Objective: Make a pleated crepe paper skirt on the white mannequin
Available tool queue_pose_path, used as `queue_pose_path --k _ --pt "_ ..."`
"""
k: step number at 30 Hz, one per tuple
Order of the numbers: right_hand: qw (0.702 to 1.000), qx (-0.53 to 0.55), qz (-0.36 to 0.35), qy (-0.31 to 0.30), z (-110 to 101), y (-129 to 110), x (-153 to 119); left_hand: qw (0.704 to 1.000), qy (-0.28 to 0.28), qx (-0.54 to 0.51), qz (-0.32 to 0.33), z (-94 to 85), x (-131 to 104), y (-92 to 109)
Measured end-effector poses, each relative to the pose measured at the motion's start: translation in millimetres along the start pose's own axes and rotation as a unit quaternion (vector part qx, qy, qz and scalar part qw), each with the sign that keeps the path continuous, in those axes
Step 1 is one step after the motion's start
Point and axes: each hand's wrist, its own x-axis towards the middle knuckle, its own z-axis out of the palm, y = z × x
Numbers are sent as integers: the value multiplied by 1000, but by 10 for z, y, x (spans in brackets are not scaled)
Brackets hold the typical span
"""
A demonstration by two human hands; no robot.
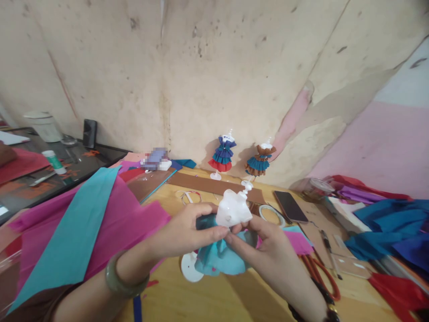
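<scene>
A small white mannequin (231, 210) tilts away from me in the middle, its round white base (191, 267) showing low on the left. Around its waist sits a light-blue skirt (221, 259); whether it is paper or cloth I cannot tell. My left hand (187, 232) is closed on the skirt's waist from the left, thumb at the front. From the right, my right hand (264, 243) pinches the same waistline, its thumb close to my left thumb tip. The fingers behind the mannequin are partly hidden.
Two small dressed mannequins, one in blue and red (223, 154) and one in brown and blue (259, 163), stand by the wall. Pink sheets (127, 219) lie left. On the right are a phone (290, 206), orange-handled scissors (326, 277), a pen (330, 252) and blue material (385, 223).
</scene>
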Motion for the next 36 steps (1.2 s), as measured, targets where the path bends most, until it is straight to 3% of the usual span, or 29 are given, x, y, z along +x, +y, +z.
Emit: queue_pose_path --k 5,9,13,17,20,24,36 --pt "999 -17 -41 6 -2 32 31 997 53 54 -3 14 4 -7" --pt "985 -61 -140 75 -36 37 20 993 95 67 14 -1 35 20" --pt "952 -130 -267 73 -44 -16 -34 986 153 61 -6 7 69 36" --pt "899 -225 -368 76 29 -48 -50 982 174 64 -27 20 79 13" --pt "871 -271 -397 101 83 -38 -49 983 174 46 -38 33 79 7" --pt "853 -292 -424 88 111 -16 -65 980 186 42 -61 39 88 38" --pt "846 -301 -433 82 132 57 -58 975 205 28 -87 -1 95 38"
